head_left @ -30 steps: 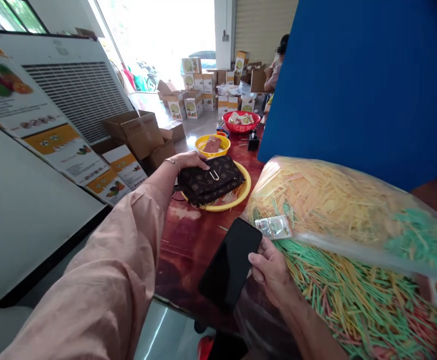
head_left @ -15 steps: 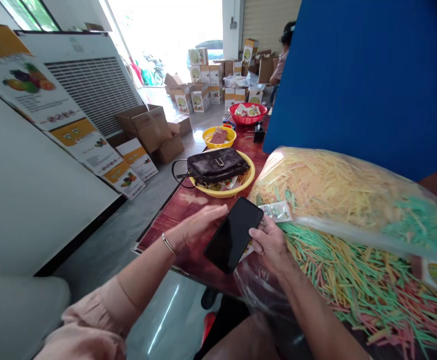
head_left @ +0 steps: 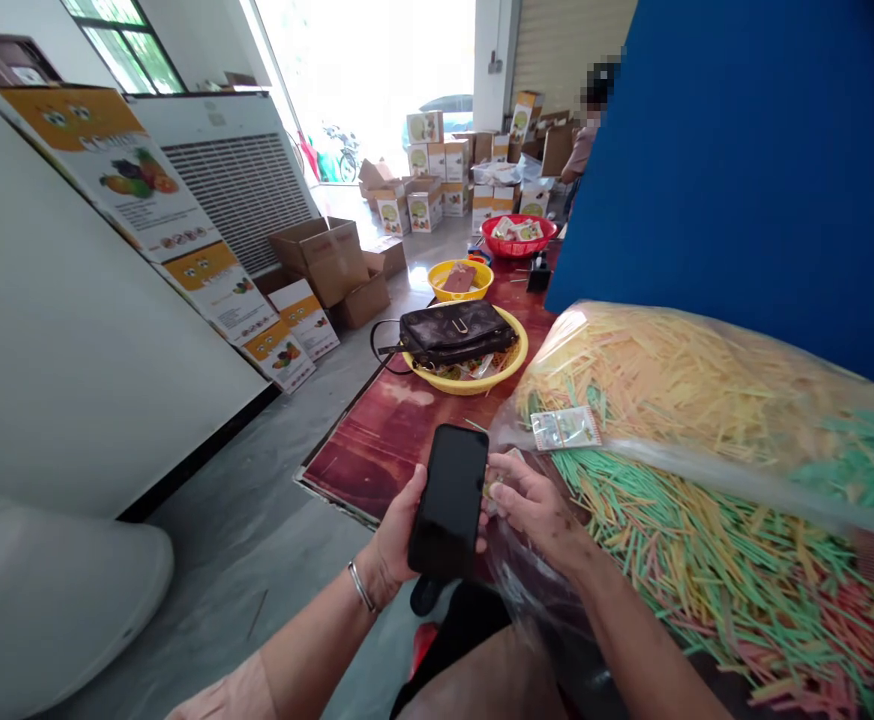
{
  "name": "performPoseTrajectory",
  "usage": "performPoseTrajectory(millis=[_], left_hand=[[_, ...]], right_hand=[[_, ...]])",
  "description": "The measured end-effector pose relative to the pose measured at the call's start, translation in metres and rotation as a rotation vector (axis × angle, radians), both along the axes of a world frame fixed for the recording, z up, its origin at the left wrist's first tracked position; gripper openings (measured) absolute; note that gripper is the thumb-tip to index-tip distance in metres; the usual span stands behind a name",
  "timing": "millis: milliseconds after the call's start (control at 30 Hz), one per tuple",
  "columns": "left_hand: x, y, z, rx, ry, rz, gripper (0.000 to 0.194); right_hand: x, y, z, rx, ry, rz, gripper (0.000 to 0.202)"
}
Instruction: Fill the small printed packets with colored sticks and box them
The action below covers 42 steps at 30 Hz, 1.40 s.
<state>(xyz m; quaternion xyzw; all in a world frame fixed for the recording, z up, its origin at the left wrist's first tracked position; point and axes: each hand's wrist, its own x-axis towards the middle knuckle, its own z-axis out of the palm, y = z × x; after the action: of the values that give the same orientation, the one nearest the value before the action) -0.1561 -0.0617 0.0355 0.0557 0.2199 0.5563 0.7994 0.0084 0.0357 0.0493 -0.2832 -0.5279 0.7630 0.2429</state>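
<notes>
My left hand [head_left: 398, 530] is wrapped round a black smartphone [head_left: 448, 500], its fingertips showing along the phone's right edge. The phone is tilted up with its dark screen toward me. Beside that edge is my right hand [head_left: 538, 510], fingers bent and somewhat apart, index fingertip close to the phone. Partly hidden under these fingers is a small printed packet [head_left: 494, 482]; I see no grip on it. Another small packet [head_left: 566, 428] lies on a large clear plastic bag [head_left: 654, 450]. Thin green, yellow and pink strips [head_left: 677, 540] fill the bag.
On the dark red table [head_left: 377, 430], a black handbag [head_left: 452, 333] sits in a yellow basket [head_left: 493, 380]. Behind are a smaller yellow basket [head_left: 441, 290] and a red basket [head_left: 516, 245]. A blue panel [head_left: 744, 150] stands right; cartons [head_left: 324, 260] stand left. A person [head_left: 581, 150] is behind.
The phone has passed from my right hand to my left and turned more upright. My right hand has let go and sits just right of it. The view has swung slightly left.
</notes>
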Motion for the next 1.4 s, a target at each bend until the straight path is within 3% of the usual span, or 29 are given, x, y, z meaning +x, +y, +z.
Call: performPoseTrajectory(millis=[233, 467, 800, 1400], left_hand=[[-0.029, -0.001, -0.012, -0.004, 0.111, 0.193, 0.068], [-0.052, 0.009, -0.011, -0.061, 0.171, 0.252, 0.063], [-0.077, 0.023, -0.013, 0.013, 0.128, 0.146, 0.069], [-0.091, 0.029, -0.012, 0.095, 0.153, 0.112, 0.07]], right_hand=[[0.029, -0.015, -0.02, -0.057, -0.153, -0.045, 0.038], [0.048, -0.026, -0.022, -0.083, -0.199, -0.15, 0.046], [0.063, -0.02, -0.032, -0.101, -0.291, -0.188, 0.045], [0.063, -0.022, -0.042, -0.102, -0.323, -0.19, 0.046]])
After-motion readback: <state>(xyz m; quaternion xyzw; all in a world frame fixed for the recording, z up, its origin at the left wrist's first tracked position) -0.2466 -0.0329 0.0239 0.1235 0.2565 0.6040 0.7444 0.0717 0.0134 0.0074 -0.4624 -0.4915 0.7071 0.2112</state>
